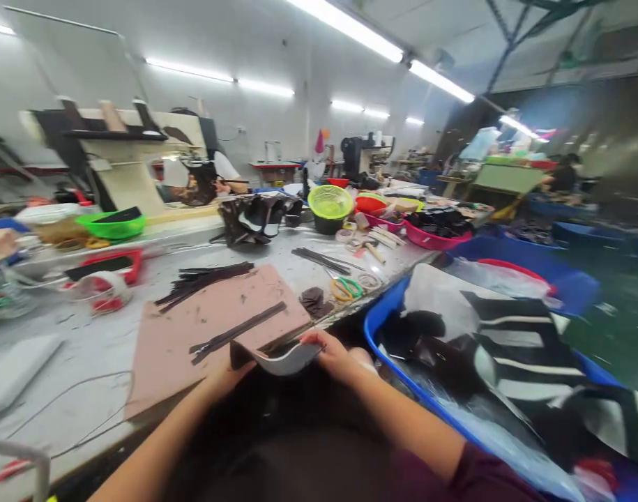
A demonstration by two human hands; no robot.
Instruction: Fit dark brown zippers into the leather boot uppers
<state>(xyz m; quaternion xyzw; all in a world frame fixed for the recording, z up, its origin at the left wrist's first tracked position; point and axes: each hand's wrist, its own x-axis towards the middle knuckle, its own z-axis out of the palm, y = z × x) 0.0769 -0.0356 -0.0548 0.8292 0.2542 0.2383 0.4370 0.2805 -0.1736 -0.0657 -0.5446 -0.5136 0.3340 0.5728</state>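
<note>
Two bare hands are holding one curved piece (286, 360) at the lower centre of the frame, just in front of the near edge of the bench (99, 348). The left hand (240, 371) is coming in from the lower left with its forearm slanting upward, its grip closing on the piece's left end. The right hand (326, 348) is reaching in from the lower right, its forearm angling up and leftward, and its grip is pinching the right end between thumb and fingers. The piece is sagging between them in a shallow curve, showing a smooth grey face and a dark brown flap standing up at the left; its underside is hidden.

Beyond the hands, one pink board (166, 348) is lying left of centre, carrying a bundle of dark strips (203, 280), too overlapped to count, and a narrow dark length (240, 331) that is running slantwise nearer the hands. Just beside the board's right edge, one small pile of brown pieces (314, 301) is resting, and one pair of scissors (346, 288) is showing an orange and a green handle loop. One blue tub (386, 307) is filling the lower right, holding black and white pieces (512, 338).
</note>
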